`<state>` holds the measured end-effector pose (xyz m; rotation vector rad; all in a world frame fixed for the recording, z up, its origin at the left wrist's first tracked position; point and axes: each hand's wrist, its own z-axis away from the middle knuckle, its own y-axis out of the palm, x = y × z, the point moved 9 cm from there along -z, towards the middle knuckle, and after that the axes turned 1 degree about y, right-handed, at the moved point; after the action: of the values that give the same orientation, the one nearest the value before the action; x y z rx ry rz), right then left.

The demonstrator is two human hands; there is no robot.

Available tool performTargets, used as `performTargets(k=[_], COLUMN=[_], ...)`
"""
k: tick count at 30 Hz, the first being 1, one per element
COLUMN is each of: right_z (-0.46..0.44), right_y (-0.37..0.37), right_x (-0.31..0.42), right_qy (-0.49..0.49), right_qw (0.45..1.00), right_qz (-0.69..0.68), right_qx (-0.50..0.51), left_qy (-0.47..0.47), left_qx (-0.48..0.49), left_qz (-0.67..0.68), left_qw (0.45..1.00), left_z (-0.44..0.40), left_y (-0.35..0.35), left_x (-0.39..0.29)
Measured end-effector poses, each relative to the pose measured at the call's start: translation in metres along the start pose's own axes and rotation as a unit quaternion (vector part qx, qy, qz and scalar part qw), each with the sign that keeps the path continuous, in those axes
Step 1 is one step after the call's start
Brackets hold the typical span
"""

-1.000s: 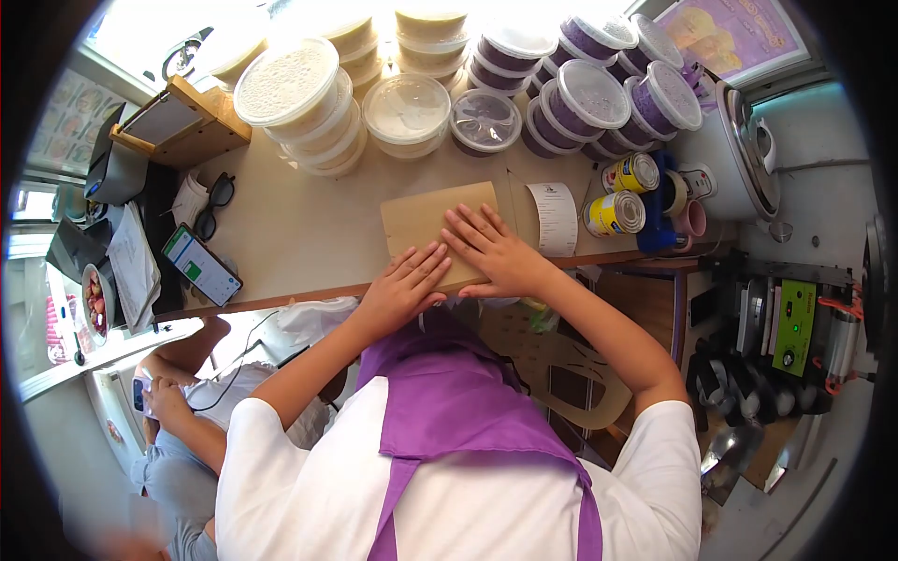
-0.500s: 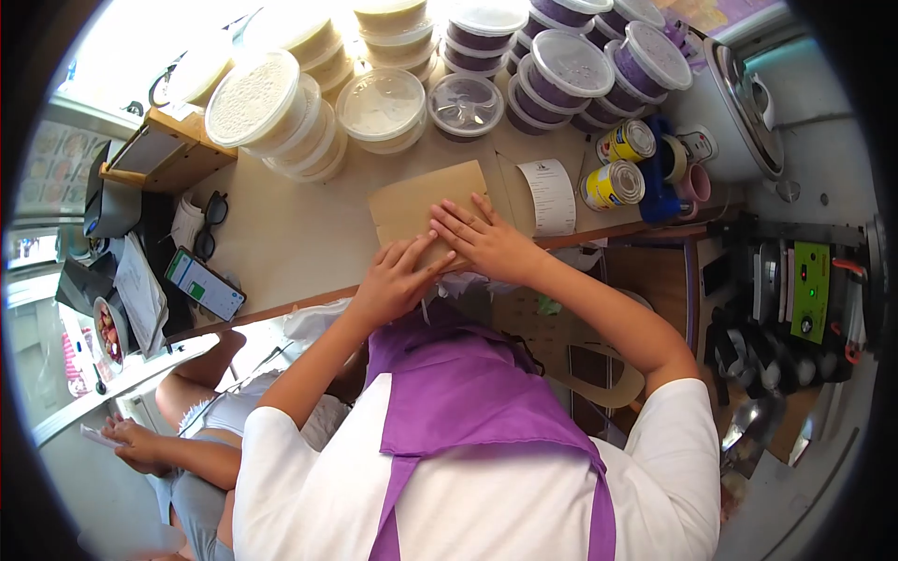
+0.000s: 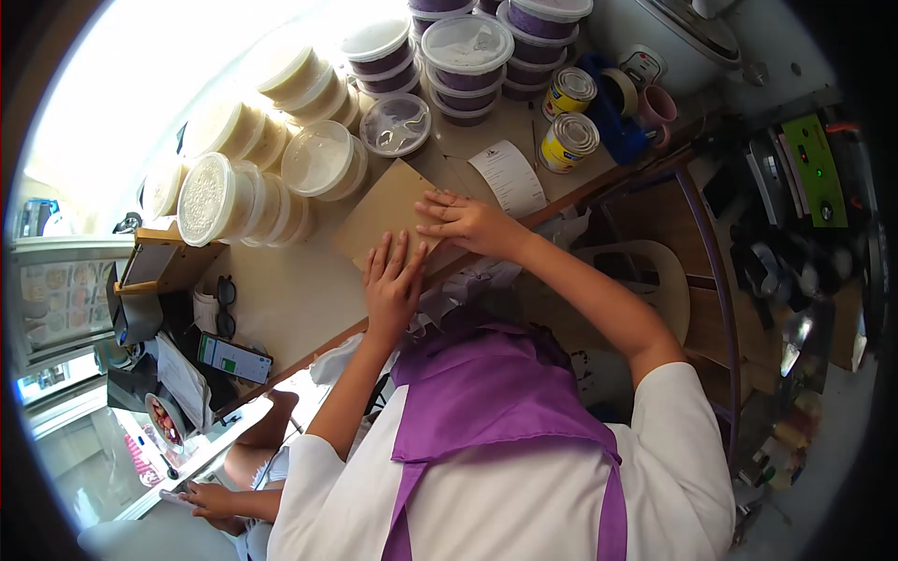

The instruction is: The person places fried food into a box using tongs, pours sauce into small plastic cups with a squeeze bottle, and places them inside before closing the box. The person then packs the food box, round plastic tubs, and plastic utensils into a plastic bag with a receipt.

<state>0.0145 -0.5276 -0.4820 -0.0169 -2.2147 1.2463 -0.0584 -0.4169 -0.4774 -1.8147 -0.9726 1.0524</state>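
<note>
Both hands lie palm down on the brown paper (image 3: 382,222), which rests at a slant on the counter (image 3: 285,304), close to its front edge. The left hand (image 3: 391,285) reaches up over the paper's near side with its fingers a little spread; the right hand (image 3: 475,227) comes across from the right, its fingers pointing toward the left hand. The grip of each is open: the fingers are nearly straight, and neither hand is closed around anything. The step in hand looks like pressing or smoothing the paper flat; whether it is a single layer or folded, I cannot tell. From here, a sound next move would call for even pressure, with one hand anchoring the paper while the other slides or lifts, so that it neither skews nor creases. The receipt (image 3: 508,178) lies just beyond the right hand, so a wide sweep that way could catch it. Past the paper's far side stand the pale tubs (image 3: 323,161) and the purple tubs (image 3: 465,70), with two cans (image 3: 568,142) to the right. At the counter's left end, well apart from the hands, lie the phone (image 3: 234,358) and the sunglasses (image 3: 225,307).
</note>
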Motion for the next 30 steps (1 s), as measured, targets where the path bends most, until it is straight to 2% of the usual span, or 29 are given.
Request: performTargets(k=[5,8,11,14,17,19,20,21,23,26,29,30], right_z=[0.008,0.012,0.016,0.034,0.072,0.145,0.202,0.232,0.286,0.305,0.253,0.226], right_y=[-0.002,-0.002,-0.009,-0.029,-0.160,-0.241,-0.260,-0.281,-0.295,-0.286,-0.333,-0.329], right_x=[-0.006,-0.004,0.005,0.016,0.018,-0.023,-0.065,-0.099,-0.189,-0.255,-0.197,-0.180], right_qy=[0.004,0.009,0.000,0.019,0.180,0.303,0.380,0.369,0.491,0.539,0.473,0.475], right_qw=[0.999,0.998,0.996,0.988,0.941,0.846,0.753,0.723,0.735,0.672,0.707,0.730], right_qz=[0.004,0.013,0.059,0.143,0.163,0.139,0.033,-0.022,0.086,-0.116,0.218,0.263], right_qx=[-0.040,-0.058,-0.068,-0.051,-0.235,-0.417,-0.535,-0.584,-0.460,-0.493,-0.478,-0.415], left_qy=[0.000,0.001,0.014,0.022,0.028,0.027,0.026,0.025,0.028,0.027,0.028,0.030], left_qx=[-0.022,-0.005,0.023,-0.004,-0.024,-0.028,-0.027,-0.025,-0.026,-0.030,-0.027,-0.027], left_qz=[-0.029,-0.036,-0.039,-0.056,-0.036,-0.029,-0.028,-0.028,-0.034,-0.036,-0.045,-0.048], left_qw=[0.999,0.999,0.999,0.998,0.999,0.999,0.999,0.999,0.999,0.999,0.998,0.998], left_z=[0.000,-0.003,-0.005,-0.004,-0.004,-0.004,-0.005,-0.004,-0.005,-0.007,-0.003,-0.004], left_y=[0.004,0.001,-0.002,-0.002,-0.001,0.000,0.000,-0.001,-0.003,-0.003,-0.001,-0.001], left_x=[-0.003,-0.004,-0.003,-0.006,-0.005,-0.004,-0.004,-0.004,-0.006,-0.008,-0.006,-0.005])
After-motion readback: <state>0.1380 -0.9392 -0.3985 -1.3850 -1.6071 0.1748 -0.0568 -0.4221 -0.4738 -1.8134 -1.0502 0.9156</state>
